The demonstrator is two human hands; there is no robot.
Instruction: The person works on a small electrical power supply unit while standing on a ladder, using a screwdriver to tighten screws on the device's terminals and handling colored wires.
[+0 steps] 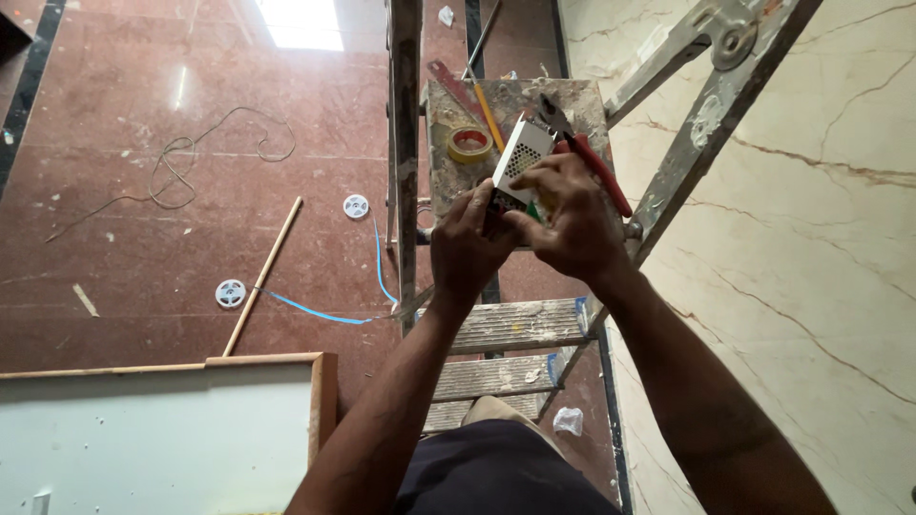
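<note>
Up here, left hand (468, 243) and right hand (568, 224) both clamp the perforated white metal box (520, 157), braced above the ladder's top platform (448, 181) (tape roll (470, 144) near).

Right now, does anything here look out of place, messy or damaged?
Yes. The stepladder is caked with dried paint and plaster, and its top is crowded with a tape roll, pencil and pliers. On the floor, loose wire, a stick and blue strip lie scattered. Both hands hold a white perforated box.
</note>
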